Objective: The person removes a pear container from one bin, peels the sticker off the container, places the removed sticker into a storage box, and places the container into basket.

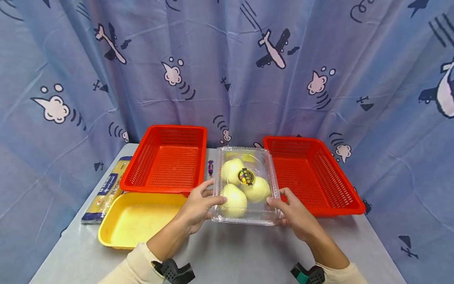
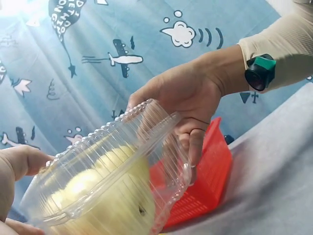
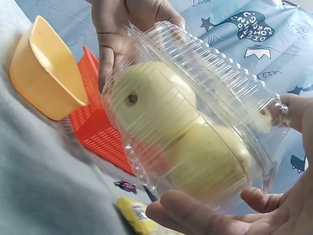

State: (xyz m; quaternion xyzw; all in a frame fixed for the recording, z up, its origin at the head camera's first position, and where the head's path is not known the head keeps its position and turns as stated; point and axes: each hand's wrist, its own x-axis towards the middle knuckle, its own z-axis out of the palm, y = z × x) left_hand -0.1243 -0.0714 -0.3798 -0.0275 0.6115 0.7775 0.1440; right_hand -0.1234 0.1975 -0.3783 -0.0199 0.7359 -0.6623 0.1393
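Fruit [image 1: 234, 201] lay inside the clear box [image 1: 251, 187], gripped by left hand [image 1: 199, 206] and right hand [image 1: 295, 213], not yet set down.

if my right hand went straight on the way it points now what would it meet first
Likely the clear plastic box, which your right hand grips; what comes beyond is unclear in depth.

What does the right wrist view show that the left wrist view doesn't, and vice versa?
Only the right wrist view: the yellow tub, the purple candy, the yellow packet.
Only the left wrist view: the cream sleeve with the wrist camera.
Both: the left hand, the right hand, the clear box, the pale fruit in it, part of a red basket and the patterned curtain.
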